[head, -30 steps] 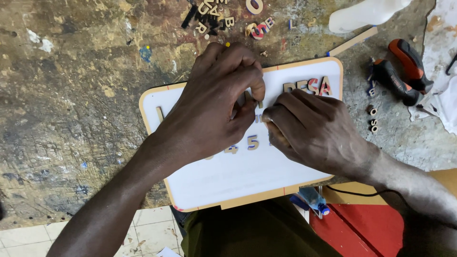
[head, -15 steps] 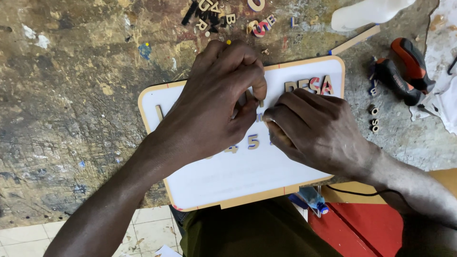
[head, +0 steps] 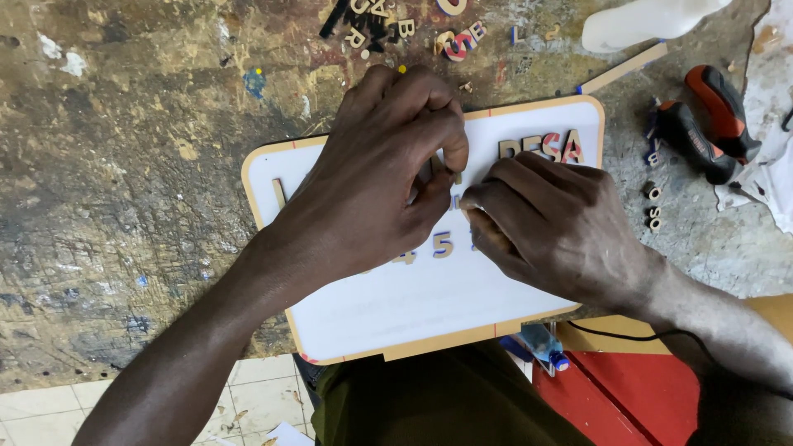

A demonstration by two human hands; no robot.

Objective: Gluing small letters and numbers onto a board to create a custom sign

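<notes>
A white board with a wooden rim (head: 396, 318) lies on a stained workbench. Small wooden letters (head: 541, 147) sit in a row along its top right, and wooden digits (head: 443, 244) lie near its middle. My left hand (head: 376, 177) is over the board's centre, thumb and forefinger pinched on a small wooden piece (head: 454, 173). Just to its right, my right hand (head: 549, 227) rests on the board, fingertips pressed together close to the same spot. What lies under the hands is hidden.
Loose wooden letters (head: 401, 29) are scattered at the bench's far edge. A red and black power tool (head: 706, 132) lies to the right, with small rings (head: 654, 206) beside it. A wooden strip (head: 624, 68) and a white object (head: 644, 21) are at the top right.
Both hands stay pinched at the board's centre; only the fingertips have shifted slightly. The board has not moved.
</notes>
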